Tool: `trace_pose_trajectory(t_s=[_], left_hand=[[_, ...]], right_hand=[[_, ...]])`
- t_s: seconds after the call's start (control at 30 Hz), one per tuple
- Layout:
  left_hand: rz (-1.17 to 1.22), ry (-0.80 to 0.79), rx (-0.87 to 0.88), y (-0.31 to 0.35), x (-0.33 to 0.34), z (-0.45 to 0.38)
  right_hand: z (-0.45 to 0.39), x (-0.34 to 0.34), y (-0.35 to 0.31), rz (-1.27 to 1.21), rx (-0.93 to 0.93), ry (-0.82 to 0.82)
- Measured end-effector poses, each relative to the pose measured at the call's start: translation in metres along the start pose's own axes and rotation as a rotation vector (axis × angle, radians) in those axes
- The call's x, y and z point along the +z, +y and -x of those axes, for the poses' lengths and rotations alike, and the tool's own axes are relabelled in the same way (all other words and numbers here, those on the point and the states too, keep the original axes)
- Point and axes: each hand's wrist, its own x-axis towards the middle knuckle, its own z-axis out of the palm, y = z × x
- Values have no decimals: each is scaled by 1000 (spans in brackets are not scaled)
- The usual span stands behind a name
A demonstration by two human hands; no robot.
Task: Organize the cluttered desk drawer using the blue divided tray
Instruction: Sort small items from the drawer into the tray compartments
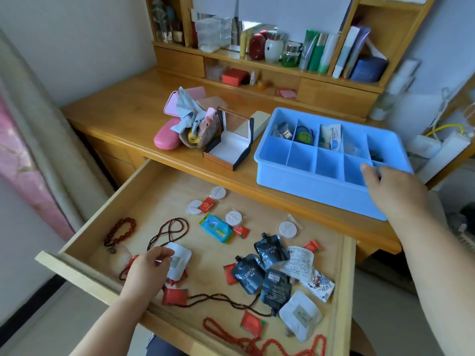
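Drawer (180,191) stands pulled open below the desk (123,116), strewn with beads, dark pouches and red sachets. Blue divided tray (321,194) sits on the desk's right, its near right edge gripped by the right hand (393,191). The left hand (149,268) pinches a white packet (180,260) inside the drawer.

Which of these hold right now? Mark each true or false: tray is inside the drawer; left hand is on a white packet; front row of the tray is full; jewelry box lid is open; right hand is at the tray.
1. The tray is inside the drawer. False: it sits on the desk behind the drawer.
2. The left hand is on a white packet. True.
3. The tray's front row is full. False: the front compartments in view look empty; items lie in the back row.
4. The jewelry box is open. True.
5. The right hand is at the tray's near right corner. True.
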Motion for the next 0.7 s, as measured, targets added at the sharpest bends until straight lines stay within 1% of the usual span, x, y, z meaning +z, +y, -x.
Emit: trace_pose_trajectory(t_s=[0.07,0.13,0.17,0.2,0.27,0.3,0.33,0.37,0.4,0.47,0.53,0.6,0.63,0.67,0.7], left_hand=[[-17,13,-6,0,1,0],[-46,18,-15,0,3,0],[-72,21,-15,0,3,1],[-112,17,-14,-1,3,0],[-245,-46,-31,-2,5,-3],[-313,-105,-53,-1,8,-4],[-361,-171,-71,3,13,-4],[-389,-231,-74,6,19,-3],[-398,-286,-52,9,27,0],[-394,-404,53,15,44,9],[-348,-544,210,23,54,22],[-193,-657,361,30,53,30],[-139,-656,387,31,49,32],[-126,-606,374,30,42,31],[-161,-516,350,26,35,26]], right_hand=[[-1,-4,-2,112,80,-203],[-4,-6,-4,146,113,-278],[-3,-8,-5,126,106,-241],[0,-6,-4,74,68,-117],[14,-2,-7,-71,-112,230],[26,-1,-15,-132,-229,352],[42,2,-27,-191,-348,391],[61,8,-41,-245,-467,370],[82,16,-57,-285,-570,297],[125,38,-86,-317,-704,67],[161,64,-110,-294,-752,-230],[188,89,-120,-244,-755,-502],[198,101,-120,-222,-773,-586],[204,109,-119,-191,-809,-655],[208,113,-118,-158,-861,-684]])
